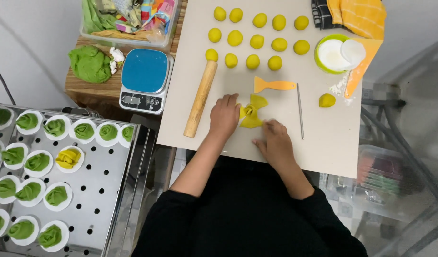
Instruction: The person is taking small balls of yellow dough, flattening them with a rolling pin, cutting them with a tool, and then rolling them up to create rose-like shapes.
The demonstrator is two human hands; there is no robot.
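Beige table (323,143) at frame centre; pinched yellow dough (251,114) between left hand (224,116) and right hand (275,139), fingers (231,101) spread open, touching its edges.

Fourteen yellow dough balls (256,41) lie in rows, with a fifteenth (327,100) apart; one rolling pin (200,99); one orange scraper (273,85); one scale (145,81); one yellow bun (68,157) among many green ones (37,162) on the tray.

Steamer tray (109,209) — left edge cropped
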